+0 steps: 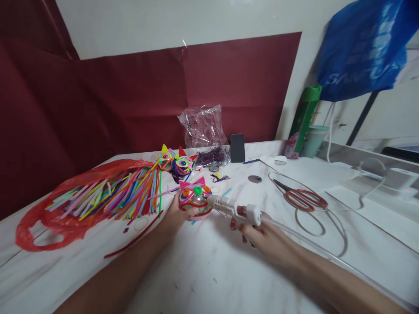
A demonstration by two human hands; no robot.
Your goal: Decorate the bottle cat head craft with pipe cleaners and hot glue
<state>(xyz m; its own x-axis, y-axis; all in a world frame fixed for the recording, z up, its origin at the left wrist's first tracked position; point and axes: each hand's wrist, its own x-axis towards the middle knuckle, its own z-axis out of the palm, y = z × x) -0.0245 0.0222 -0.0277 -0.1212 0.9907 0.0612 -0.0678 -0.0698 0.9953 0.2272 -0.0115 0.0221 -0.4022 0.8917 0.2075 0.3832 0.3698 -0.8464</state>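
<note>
My left hand [179, 213] is wrapped around the side of a small clear cat-face ornament [198, 198] with pink ears, orange button eyes, a green button and a red band. In my right hand [253, 229] is a white glue gun [229, 207], a clear glue stick [294, 235] trailing out of its back. Its nozzle points left and is at the ornament's right side; whether the tip touches cannot be told. Behind stand two finished-looking cat heads, one yellow-eared [166, 160] and one red-eared [183, 165].
Many coloured pipe cleaners [121, 194] lie on a red plastic bag [36, 231] at left. Red-handled scissors [304, 199] and a looping white cable [343, 235] are at right. Farther back are a clear plastic bag [204, 126], a dark phone [237, 148], a green can [303, 122] and a cup [314, 141].
</note>
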